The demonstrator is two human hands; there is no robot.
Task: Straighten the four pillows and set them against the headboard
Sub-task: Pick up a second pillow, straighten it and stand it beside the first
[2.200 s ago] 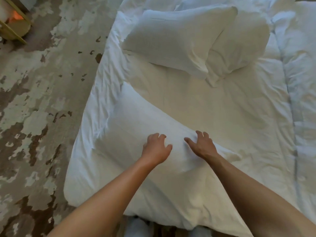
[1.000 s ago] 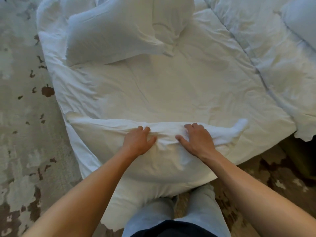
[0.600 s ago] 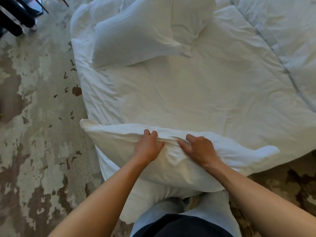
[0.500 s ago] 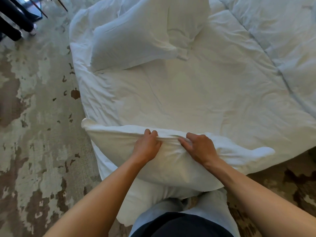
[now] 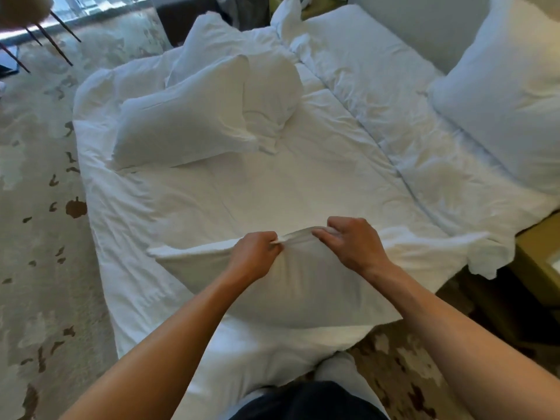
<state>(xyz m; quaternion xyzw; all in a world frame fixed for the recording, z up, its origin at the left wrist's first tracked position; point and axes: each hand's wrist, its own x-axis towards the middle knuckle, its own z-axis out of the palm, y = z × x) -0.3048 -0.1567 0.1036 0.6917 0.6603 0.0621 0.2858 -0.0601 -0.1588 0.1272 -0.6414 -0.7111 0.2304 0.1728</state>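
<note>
A white pillow (image 5: 303, 286) is lifted off the near corner of the bed. My left hand (image 5: 254, 256) and my right hand (image 5: 351, 244) both pinch its upper edge, close together. Two more white pillows lie further off: one (image 5: 181, 128) flat at the left, another (image 5: 269, 98) leaning against its right side. A fourth pillow (image 5: 509, 92) stands upright at the far right against the pale headboard (image 5: 424, 28).
The white mattress sheet (image 5: 272, 183) is wrinkled, and a duvet (image 5: 394, 110) is bunched along its right. Patterned carpet (image 5: 39, 207) runs along the left. A yellow-green bedside unit (image 5: 539, 250) stands at the right. Chair legs (image 5: 45, 37) show top left.
My hands closed on the near pillow's edge and raised it off the bed. My view lifted, bringing the headboard and the fourth pillow into sight.
</note>
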